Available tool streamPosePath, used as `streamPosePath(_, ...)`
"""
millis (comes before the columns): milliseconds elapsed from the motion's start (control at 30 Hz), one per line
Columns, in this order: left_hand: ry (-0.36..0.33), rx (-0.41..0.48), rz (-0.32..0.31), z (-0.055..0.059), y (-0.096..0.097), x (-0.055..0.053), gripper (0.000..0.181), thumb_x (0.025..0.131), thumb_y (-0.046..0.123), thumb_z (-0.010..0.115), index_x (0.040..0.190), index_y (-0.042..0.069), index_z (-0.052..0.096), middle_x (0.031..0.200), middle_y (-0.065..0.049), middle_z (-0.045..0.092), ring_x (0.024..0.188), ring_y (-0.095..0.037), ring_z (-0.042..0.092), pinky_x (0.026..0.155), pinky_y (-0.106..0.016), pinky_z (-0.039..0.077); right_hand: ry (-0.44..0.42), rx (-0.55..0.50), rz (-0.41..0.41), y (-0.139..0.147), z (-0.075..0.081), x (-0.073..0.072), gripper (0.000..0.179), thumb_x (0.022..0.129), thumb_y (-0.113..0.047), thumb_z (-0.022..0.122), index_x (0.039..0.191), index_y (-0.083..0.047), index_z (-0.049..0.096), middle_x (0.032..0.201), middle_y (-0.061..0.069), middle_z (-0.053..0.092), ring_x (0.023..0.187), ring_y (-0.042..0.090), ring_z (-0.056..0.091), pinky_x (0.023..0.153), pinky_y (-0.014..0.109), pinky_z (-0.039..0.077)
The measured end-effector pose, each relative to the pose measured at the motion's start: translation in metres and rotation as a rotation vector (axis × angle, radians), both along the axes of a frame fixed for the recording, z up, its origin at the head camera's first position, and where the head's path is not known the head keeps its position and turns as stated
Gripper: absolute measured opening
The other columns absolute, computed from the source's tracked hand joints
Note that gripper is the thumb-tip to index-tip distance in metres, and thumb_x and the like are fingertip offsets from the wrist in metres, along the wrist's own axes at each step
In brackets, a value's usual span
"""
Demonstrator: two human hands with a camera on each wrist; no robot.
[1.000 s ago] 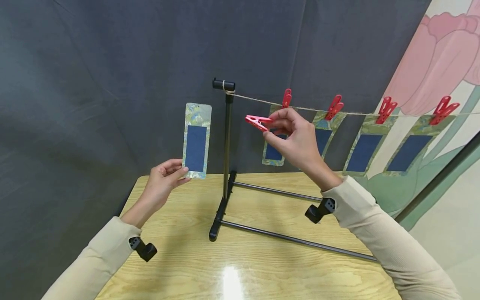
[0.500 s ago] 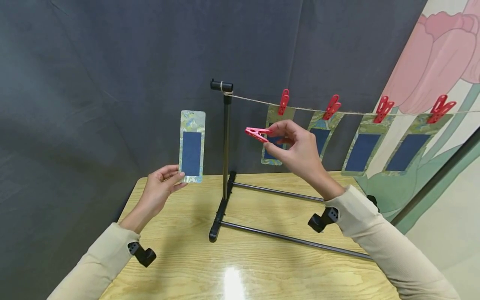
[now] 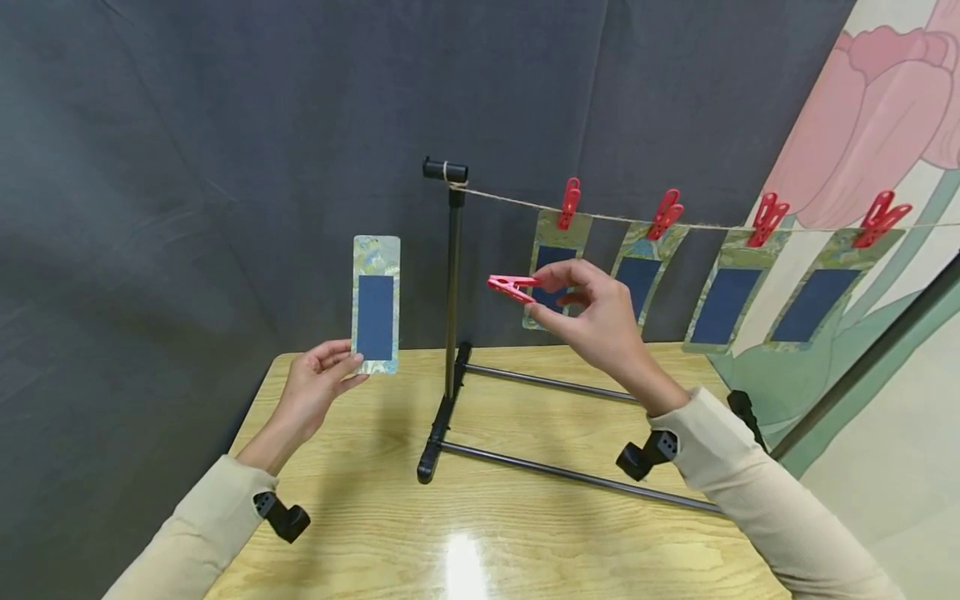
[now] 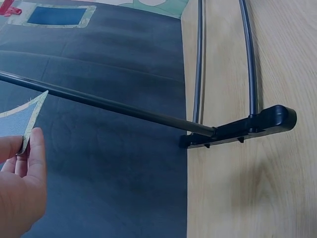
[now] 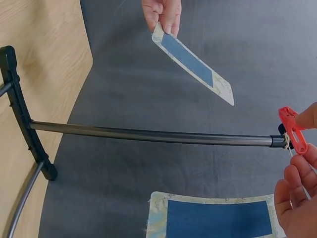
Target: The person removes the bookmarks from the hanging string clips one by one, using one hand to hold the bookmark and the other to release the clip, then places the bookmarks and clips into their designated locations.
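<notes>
My left hand (image 3: 311, 392) pinches the lower end of an upright card (image 3: 377, 304), a patterned green-and-white strip with a dark blue panel, left of the black stand post (image 3: 453, 292). In the right wrist view that card (image 5: 190, 62) shows at full length, gripped at one end. My right hand (image 3: 600, 325) pinches a red clothespin (image 3: 513, 287) between thumb and fingers, to the right of the post and below the string (image 3: 510, 198). The clothespin (image 5: 293, 130) overlaps the post's top in the right wrist view. Behind the right hand hangs a similar card (image 3: 551, 250) from the string.
Red clothespins (image 3: 665, 215) hold several more cards (image 3: 737, 292) along the string to the right. The stand's foot (image 3: 435, 442) and its rails (image 3: 577, 477) lie on the wooden table (image 3: 360, 500). A dark curtain (image 3: 225, 167) stands behind, with a painted tulip panel (image 3: 885, 108) at right.
The left hand has lowered and shifted slightly left with the card. The right hand has come down with the clothespin, away from the string. Both grips look the same.
</notes>
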State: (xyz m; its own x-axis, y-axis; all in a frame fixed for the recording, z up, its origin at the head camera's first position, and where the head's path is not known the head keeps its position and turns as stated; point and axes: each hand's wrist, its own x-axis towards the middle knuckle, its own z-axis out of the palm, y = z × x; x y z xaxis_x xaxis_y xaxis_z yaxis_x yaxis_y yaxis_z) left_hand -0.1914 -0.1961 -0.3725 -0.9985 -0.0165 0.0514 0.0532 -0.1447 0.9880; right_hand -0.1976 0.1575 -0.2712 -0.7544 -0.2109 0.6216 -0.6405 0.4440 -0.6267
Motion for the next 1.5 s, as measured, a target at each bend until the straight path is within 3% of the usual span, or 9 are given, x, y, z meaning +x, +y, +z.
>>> streamPosePath(233,-0.032,0.035,0.017,-0.005,-0.004,0.001,0.017,0.094,-0.004,0.059,0.109,0.004,0.060,0.087,0.001,0.061,0.085,-0.010,0.063,0.083,-0.031,0.056,-0.011,-0.003,-0.005,0.001,-0.008,0.003,0.029,0.082,-0.015,0.080,0.108,-0.008,0.069,0.097,0.001,0.067,0.088,0.011,0.059,0.075,0.031,0.056)
streamPosePath(400,-0.032,0.057,0.021,-0.007,-0.007,0.001,0.016,0.094,-0.004,0.060,0.108,0.005,0.061,0.087,0.000,0.062,0.087,-0.013,0.064,0.082,-0.030,0.056,-0.017,0.008,-0.007,0.000,-0.014,0.005,0.029,0.082,-0.015,0.080,0.108,-0.008,0.069,0.096,0.001,0.068,0.088,0.015,0.062,0.074,0.023,0.054)
streamPosePath(533,-0.034,0.053,0.030,-0.009,-0.008,0.001,0.016,0.094,-0.004,0.060,0.107,0.006,0.061,0.086,0.000,0.062,0.086,-0.012,0.064,0.081,-0.030,0.056,-0.024,0.004,0.001,0.000,-0.018,0.006,0.029,0.081,-0.015,0.081,0.107,-0.008,0.070,0.095,0.000,0.068,0.087,0.017,0.063,0.073,0.032,0.057)
streamPosePath(633,-0.048,0.047,0.036,-0.011,-0.008,0.001,0.017,0.093,-0.004,0.061,0.108,0.004,0.060,0.086,0.001,0.063,0.084,-0.010,0.064,0.081,-0.029,0.056,-0.037,-0.002,0.006,0.001,-0.022,0.008,0.029,0.080,-0.014,0.081,0.107,-0.007,0.070,0.094,0.000,0.069,0.086,0.015,0.063,0.072,0.039,0.057)
streamPosePath(900,-0.082,0.035,0.042,-0.017,-0.011,0.004,0.022,0.095,-0.004,0.058,0.116,-0.001,0.054,0.087,0.002,0.063,0.083,-0.009,0.065,0.082,-0.029,0.056,-0.085,-0.011,0.025,0.004,-0.031,0.010,0.030,0.080,-0.014,0.082,0.107,-0.008,0.070,0.094,0.000,0.069,0.088,0.019,0.064,0.073,0.026,0.055)
streamPosePath(1100,-0.106,0.029,0.044,-0.023,-0.013,0.008,0.028,0.095,-0.003,0.058,0.121,-0.006,0.051,0.088,0.002,0.064,0.086,-0.010,0.065,0.083,-0.029,0.056,-0.132,-0.016,0.034,0.007,-0.039,0.012,0.030,0.080,-0.015,0.082,0.107,-0.008,0.071,0.094,0.000,0.069,0.087,0.014,0.064,0.074,0.025,0.056)
streamPosePath(1333,-0.109,0.022,0.053,-0.029,-0.015,0.012,0.028,0.096,-0.002,0.058,0.123,-0.007,0.050,0.089,0.003,0.064,0.087,-0.009,0.064,0.084,-0.029,0.055,-0.163,-0.003,0.041,0.009,-0.047,0.014,0.030,0.080,-0.017,0.082,0.108,-0.009,0.071,0.094,-0.001,0.070,0.087,0.012,0.064,0.074,0.031,0.056)
streamPosePath(1500,-0.119,0.014,0.064,-0.033,-0.017,0.014,0.030,0.096,-0.002,0.058,0.123,-0.007,0.049,0.088,0.003,0.063,0.086,-0.009,0.064,0.084,-0.029,0.055,-0.219,-0.001,0.038,0.010,-0.051,0.017,0.030,0.080,-0.016,0.082,0.108,-0.008,0.072,0.096,0.000,0.070,0.090,0.018,0.064,0.077,0.038,0.056)
